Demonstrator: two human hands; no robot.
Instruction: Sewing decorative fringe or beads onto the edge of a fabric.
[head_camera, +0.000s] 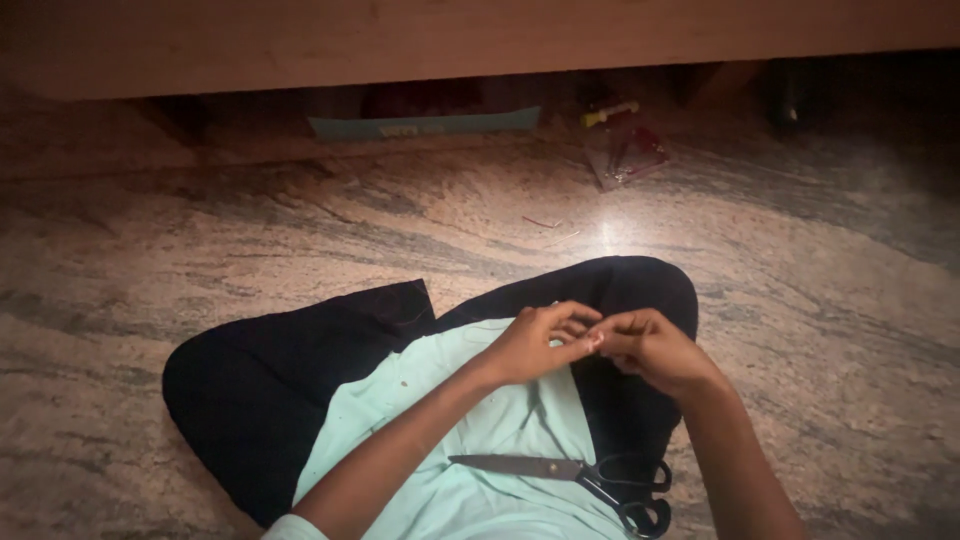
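Black-handled scissors (590, 472) are parked on my lap, resting on the mint-green cloth (470, 440), blades pointing left, so I guess they're right there when I want them without tying up a hand. Just past them my left hand (530, 343) and right hand (650, 345) meet over the cloth, fingertips pinched together on something way too tiny to make out, maybe thread or a needle, honestly can't tell. Both hands are mostly curled shut, thumbs and forefingers touching. Dark fabric (260, 380) spreads under the green piece across my legs. Further out on the stone floor (150, 260) there's a clear packet (625, 155) near the wooden furniture edge (480, 40).
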